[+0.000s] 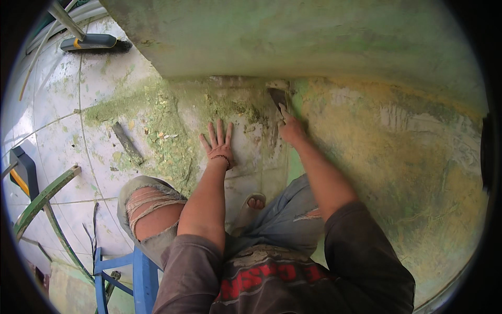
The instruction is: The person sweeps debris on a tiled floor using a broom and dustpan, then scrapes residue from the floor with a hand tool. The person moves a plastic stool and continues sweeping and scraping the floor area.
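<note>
My right hand (292, 131) grips a putty knife (277, 97), its dark blade angled against the bottom of the wall where it meets the floor. My left hand (218, 144) lies flat with fingers spread on the white tiled floor (246, 146), a dark bracelet at its wrist. Between the hands and the wall is a crust of greenish dirt (246, 111). Left of my left hand, loose greenish flakes (164, 128) cover the tiles, and a flat strip of wood (127, 143) lies among them.
A broom (94, 42) rests at the far left. Another grey and yellow brush head (23, 170), a curved green wooden frame (47, 203) and a blue plastic stool (145, 277) stand at my left. A stained yellow-green wall (387, 167) rises close on my right.
</note>
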Motion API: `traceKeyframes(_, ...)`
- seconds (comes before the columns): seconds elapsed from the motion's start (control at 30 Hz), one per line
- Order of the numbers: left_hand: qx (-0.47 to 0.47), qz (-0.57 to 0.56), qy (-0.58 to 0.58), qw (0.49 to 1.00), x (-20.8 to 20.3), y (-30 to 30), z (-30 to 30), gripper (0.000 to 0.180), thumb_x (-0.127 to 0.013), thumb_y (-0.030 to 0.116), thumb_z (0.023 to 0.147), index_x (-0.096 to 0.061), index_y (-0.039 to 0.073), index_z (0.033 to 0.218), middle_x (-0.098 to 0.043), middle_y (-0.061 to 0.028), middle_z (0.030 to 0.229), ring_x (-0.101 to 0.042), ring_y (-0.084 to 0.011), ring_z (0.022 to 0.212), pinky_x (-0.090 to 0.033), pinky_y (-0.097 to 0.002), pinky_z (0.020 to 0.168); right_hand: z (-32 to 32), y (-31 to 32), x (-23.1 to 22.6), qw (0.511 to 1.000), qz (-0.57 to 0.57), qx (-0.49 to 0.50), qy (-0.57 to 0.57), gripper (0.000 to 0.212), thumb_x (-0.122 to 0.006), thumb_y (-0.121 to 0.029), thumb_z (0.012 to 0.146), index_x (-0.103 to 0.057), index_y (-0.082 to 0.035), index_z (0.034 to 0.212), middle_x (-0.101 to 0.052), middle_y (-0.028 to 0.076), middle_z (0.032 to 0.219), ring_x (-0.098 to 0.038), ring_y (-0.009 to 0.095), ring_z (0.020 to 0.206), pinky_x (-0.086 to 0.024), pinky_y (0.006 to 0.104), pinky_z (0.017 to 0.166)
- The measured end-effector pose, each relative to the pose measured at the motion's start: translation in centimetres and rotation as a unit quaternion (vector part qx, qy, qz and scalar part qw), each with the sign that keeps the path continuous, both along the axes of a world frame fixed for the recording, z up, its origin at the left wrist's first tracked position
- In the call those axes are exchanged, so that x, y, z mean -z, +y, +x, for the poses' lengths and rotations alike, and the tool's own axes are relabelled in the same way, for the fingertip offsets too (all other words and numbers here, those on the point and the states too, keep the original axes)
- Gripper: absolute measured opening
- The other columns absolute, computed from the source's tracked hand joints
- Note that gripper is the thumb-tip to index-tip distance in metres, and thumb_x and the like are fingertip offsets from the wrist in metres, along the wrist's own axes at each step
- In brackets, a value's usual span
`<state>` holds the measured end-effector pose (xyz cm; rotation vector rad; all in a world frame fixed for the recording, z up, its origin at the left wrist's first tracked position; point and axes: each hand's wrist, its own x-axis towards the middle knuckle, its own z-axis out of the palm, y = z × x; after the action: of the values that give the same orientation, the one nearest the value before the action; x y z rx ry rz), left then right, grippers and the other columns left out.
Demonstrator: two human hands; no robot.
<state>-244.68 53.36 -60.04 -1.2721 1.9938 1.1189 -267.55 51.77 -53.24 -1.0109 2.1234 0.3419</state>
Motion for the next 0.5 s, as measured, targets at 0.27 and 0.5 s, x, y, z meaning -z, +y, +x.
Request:
traceKeyframes(0.27,-0.002,0.018,-0.001,1.000,-1.2,-0.6,0.3,0.125,-0.080,0.032,0.067,0.012,0.023,0.152,0.020,-0.0151,0.157,0.019,-0.0403,0.143,0.007,-0.0662,0.109,0.4,1.4,3.4,0.997,-0.068,-0.036,0.032,0.074,-0.048,-0.008,0.086,-0.020,-0.029,0.151,-0.063,0.025,0.109,-0.063,0.039,0.090,-0.050,0.0453,0.078)
traceKeyframes(0.5,-0.007,0.039,0.010,0.999,-1.2,-0.7,0.0,0.124,-0.078,0.026,0.067,0.013,0.024,0.152,0.021,-0.0135,0.157,0.019,-0.0395,0.143,0.007,-0.0661,0.109,-0.5,0.1,2.7,0.999,-0.018,-0.047,0.012,0.076,-0.049,-0.007,0.086,-0.017,-0.026,0.152,-0.063,0.025,0.108,-0.063,0.037,0.085,-0.050,0.0437,0.076)
